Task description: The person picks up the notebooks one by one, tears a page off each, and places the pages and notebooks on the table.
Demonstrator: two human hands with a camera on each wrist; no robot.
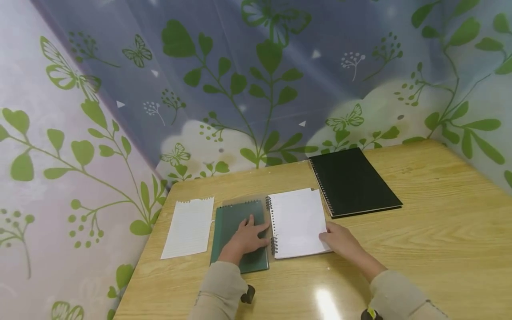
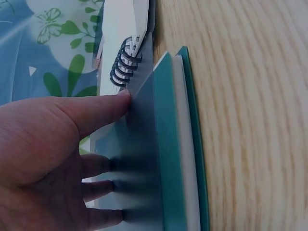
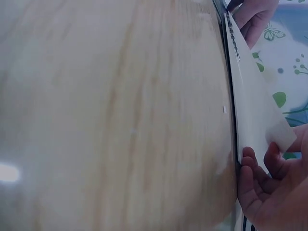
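A coil-bound notebook lies turned to a white page [image 1: 298, 222], with its black coil [image 2: 124, 65] on the left side. My left hand [image 1: 246, 238] rests spread on a green notebook [image 1: 229, 222] and the see-through cover that overlaps it. Close to the coil, its thumb reaches across in the left wrist view, fingertips pressing the cover. With thumb and fingers, my right hand [image 1: 343, 240] pinches the right edge of the page near its lower corner. In the right wrist view that edge of the page [image 3: 257, 106] is raised above the sheets below.
A torn-out lined sheet [image 1: 188, 229] lies left of the green notebook. Behind and to the right is a large black spiral notebook [image 1: 354, 182]. Everything lies on a wooden table [image 1: 440, 222], with a patterned curtain [image 1: 224, 89] along its back edge.
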